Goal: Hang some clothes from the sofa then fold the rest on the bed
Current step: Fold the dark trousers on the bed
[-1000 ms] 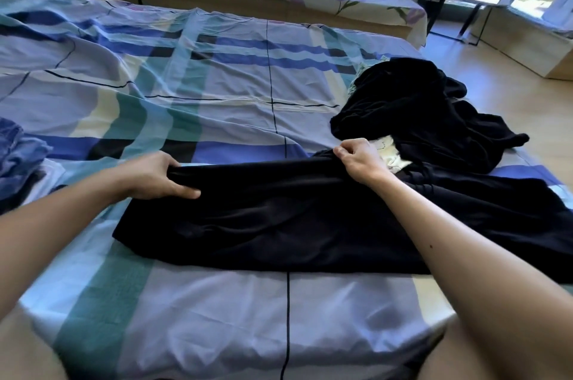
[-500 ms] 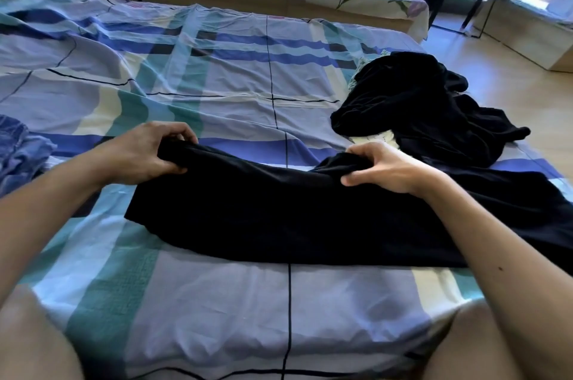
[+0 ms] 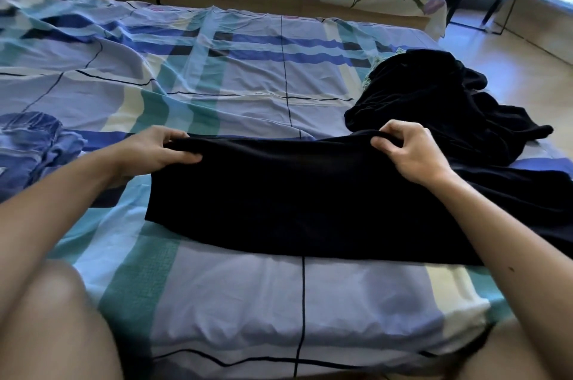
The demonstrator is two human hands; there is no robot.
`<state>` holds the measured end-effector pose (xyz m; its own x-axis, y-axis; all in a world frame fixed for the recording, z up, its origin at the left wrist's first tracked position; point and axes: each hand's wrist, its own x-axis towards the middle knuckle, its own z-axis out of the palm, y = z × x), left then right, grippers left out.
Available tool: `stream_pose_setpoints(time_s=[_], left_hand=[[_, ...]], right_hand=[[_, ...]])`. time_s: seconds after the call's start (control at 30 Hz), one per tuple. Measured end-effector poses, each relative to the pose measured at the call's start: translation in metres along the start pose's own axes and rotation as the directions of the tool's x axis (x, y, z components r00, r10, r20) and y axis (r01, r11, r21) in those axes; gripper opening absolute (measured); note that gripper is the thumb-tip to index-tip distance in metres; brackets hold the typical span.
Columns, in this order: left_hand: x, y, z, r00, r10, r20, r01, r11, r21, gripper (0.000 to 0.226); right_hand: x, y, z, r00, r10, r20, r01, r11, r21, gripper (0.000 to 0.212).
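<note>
The folding half of the task was in hand. A black garment lay spread across the bed, parallel to its near edge, with its right end running toward the bed's right edge and out of view. The left hand pinched the garment's far left corner, its fingers curled over the cloth and the thumb pressed beneath. The right hand gripped the same far edge further right, its fingers hooked round a raised fold. Between the two hands that edge was lifted slightly off the bed and drawn fairly straight.

Just beyond the right hand, near the bed's right edge, a heap of dark clothes sat crumpled and appeared to be waiting its turn. A bundle of blue denim lay at the left edge; whether it was already folded could not be told.

The garment looked about ready for a lengthwise fold. The next move probably called for bringing both hands toward the near edge together, keeping the held edge level and taut so the layers met squarely, then letting go and smoothing the cloth flat.
</note>
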<state>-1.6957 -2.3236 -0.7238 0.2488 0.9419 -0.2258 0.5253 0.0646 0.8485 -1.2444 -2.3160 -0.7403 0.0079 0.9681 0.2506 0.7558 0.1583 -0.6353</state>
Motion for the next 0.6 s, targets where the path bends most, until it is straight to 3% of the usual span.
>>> stream_pose_setpoints(time_s=[0.03,0.1,0.17,0.23,0.33,0.5,0.57,0.6], left_hand=[[0.002,-0.004,0.001,0.999,-0.036,-0.018,0.035,0.999,-0.031,0.083],[0.005,-0.011,0.001,0.992,-0.106,-0.063,0.101,0.992,-0.077,0.099],[0.008,-0.017,0.0,0.983,-0.153,-0.101,0.142,0.984,-0.107,0.087],[0.011,-0.024,-0.001,0.971,-0.193,-0.144,0.171,0.974,-0.15,0.061],[0.016,-0.031,0.001,0.956,-0.237,-0.175,0.208,0.964,-0.168,0.036],[0.025,-0.042,0.005,0.934,-0.265,-0.241,0.3,0.947,0.118,0.025],[0.029,-0.038,0.007,0.93,-0.151,-0.336,0.284,0.874,0.394,0.034],[0.031,-0.033,0.012,0.921,-0.018,-0.389,0.242,0.808,0.537,0.039]], right_hand=[[0.007,0.0,0.004,1.0,0.02,-0.013,-0.021,0.999,-0.049,0.017],[0.016,0.001,0.014,0.998,0.055,-0.012,-0.057,0.984,-0.167,0.025],[0.021,-0.001,0.026,0.995,0.102,0.012,-0.097,0.972,-0.215,0.025],[0.025,-0.003,0.037,0.985,0.17,-0.012,-0.167,0.946,-0.279,0.024],[0.036,0.01,0.052,0.983,0.185,0.001,-0.179,0.956,-0.234,0.031],[0.041,0.02,0.062,0.97,0.241,-0.038,-0.242,0.935,-0.257,0.037],[0.04,0.023,0.065,0.973,0.228,-0.015,-0.223,0.932,-0.285,0.036],[0.04,0.024,0.064,0.976,0.217,0.01,-0.206,0.941,-0.269,0.034]])
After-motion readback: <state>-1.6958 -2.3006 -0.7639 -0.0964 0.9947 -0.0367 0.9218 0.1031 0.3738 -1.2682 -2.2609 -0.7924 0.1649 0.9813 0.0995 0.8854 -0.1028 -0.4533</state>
